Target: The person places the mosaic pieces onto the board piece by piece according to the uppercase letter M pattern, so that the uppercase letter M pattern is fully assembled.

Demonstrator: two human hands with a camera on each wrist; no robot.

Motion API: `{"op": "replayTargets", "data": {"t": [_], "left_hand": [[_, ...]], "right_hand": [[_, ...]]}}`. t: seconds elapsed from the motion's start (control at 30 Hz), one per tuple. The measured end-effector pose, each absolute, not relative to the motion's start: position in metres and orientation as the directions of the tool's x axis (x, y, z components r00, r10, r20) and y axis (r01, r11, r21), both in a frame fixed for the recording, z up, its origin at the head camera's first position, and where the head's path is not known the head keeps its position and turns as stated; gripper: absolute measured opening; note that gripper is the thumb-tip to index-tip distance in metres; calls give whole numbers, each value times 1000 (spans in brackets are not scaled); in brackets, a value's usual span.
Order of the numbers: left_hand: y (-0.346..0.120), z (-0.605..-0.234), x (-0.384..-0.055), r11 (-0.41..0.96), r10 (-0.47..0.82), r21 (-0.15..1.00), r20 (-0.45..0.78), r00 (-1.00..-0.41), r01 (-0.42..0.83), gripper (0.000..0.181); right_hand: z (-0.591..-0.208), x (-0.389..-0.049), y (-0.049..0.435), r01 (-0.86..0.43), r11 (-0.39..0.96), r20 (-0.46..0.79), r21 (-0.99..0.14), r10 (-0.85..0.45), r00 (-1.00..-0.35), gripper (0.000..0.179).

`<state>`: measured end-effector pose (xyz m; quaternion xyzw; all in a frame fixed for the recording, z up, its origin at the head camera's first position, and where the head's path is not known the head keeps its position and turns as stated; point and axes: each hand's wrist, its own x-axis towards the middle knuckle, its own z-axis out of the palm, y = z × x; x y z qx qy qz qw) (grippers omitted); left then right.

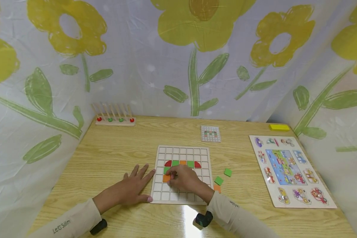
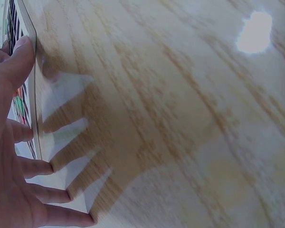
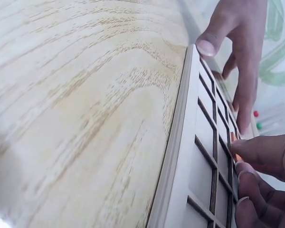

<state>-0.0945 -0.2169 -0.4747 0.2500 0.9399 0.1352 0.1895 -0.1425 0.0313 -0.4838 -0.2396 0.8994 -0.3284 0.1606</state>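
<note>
A wooden grid board [image 1: 178, 202] lies on the table, with red, green and orange pieces in some of its cells. My right hand [image 1: 184, 178] is over its left half, thumb and fingers closed at an orange square tile [image 1: 166, 178]. Orange [image 3: 238, 156] shows between the thumb and fingertips in the right wrist view; the fingers hide part of it. Spread flat at the board's left side, my left hand [image 1: 134, 188] touches the front left corner with its thumb [image 2: 23, 52]. Its index fingertip lies against the left edge.
Green tiles [image 1: 218, 180] and an orange tile [image 1: 217, 188] lie right of the board. A pattern card [image 1: 210, 140] is behind it. Farther right are a picture puzzle board [image 1: 303, 201] and a yellow block [image 1: 279, 127]. A peg rack [image 1: 116, 123] stands at back left.
</note>
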Motion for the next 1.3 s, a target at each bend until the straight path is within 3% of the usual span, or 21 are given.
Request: {"op": "replayTargets", "data": {"t": [0.57,0.97,1.3], "left_hand": [[-216,-474,-95,838,522,346,-286,-804,421,95],[-215,-474,-95,839,520,349,-292,-803,417,95],[-215,-473,-95,839,521,348,-297,-800,418,96]], "right_hand": [[-481,-143,44,-316,636,-126,-703,-550,-826,22],[-475,-159,105,-402,510,-22,-760,-638,-770,25],[-469,-170,161,-384,481,8,-788,-616,-788,25]]}}
